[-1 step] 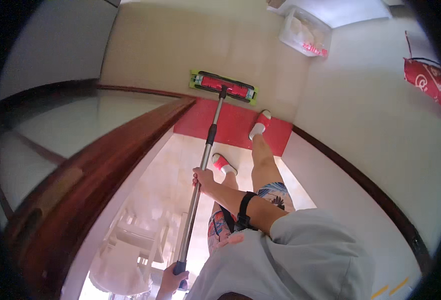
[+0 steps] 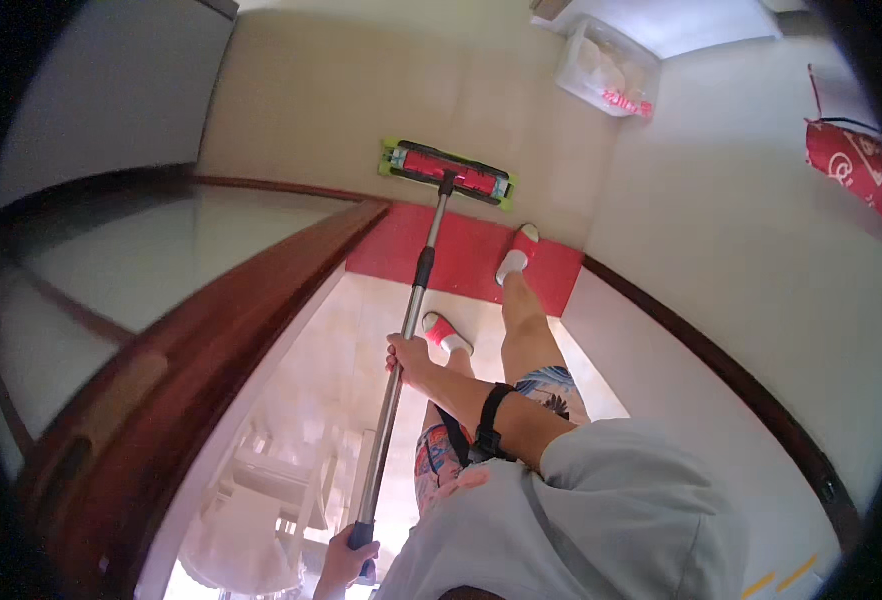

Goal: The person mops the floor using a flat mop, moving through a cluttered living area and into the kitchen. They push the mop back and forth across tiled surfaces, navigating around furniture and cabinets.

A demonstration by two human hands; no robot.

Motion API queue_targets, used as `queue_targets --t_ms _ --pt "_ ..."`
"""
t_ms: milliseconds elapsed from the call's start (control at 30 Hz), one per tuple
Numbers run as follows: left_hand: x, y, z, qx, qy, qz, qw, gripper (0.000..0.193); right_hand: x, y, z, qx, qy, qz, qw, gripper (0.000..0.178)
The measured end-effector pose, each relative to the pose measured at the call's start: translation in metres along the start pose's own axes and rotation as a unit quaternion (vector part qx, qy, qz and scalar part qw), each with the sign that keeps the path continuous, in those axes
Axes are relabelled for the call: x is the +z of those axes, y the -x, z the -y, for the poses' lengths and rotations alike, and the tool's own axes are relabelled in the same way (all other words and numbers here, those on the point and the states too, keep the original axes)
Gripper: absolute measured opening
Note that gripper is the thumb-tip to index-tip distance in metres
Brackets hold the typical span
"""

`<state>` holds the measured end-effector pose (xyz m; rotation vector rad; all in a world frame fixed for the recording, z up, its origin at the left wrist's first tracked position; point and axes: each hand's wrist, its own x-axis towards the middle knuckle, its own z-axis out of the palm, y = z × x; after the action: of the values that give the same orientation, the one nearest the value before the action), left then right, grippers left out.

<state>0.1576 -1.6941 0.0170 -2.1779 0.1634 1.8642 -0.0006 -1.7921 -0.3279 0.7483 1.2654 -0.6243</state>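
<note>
A long-handled flat mop [image 2: 388, 430] slants across the middle of the view. My right hand [image 2: 409, 360] is closed round its metal pole partway down, the arm bare below a grey sleeve with a black strap on it. Lower and to the left, my left hand [image 2: 344, 560] grips the dark grip at the pole's top end. The green-edged mop head [image 2: 448, 174], red on its upper side, lies flat on the beige floor just beyond the red threshold [image 2: 451, 245]. Its cleaning pad underneath is hidden.
A brown wooden door [image 2: 191, 330] stands at the left of the doorway. My feet wear red-and-white slippers [image 2: 524, 245], one on the threshold, one behind it. A clear plastic bin [image 2: 609, 68] sits at the far right. White chairs [image 2: 261, 520] are at lower left; a red bag [image 2: 854, 165] hangs at right.
</note>
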Motion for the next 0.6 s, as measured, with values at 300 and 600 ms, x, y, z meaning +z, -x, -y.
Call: queue_targets --t_ms 300,600 --pt "0.098 -0.052 -0.187 0.126 0.113 0.096 0.981 0.019 0.059 -0.037 0.260 -0.173 0.131 0.014 0.976 0.016" --pt "0.208 -0.029 -0.385 0.123 0.200 0.093 0.968 0.030 0.140 -0.047 0.474 -0.178 0.310 0.020 0.933 0.009"
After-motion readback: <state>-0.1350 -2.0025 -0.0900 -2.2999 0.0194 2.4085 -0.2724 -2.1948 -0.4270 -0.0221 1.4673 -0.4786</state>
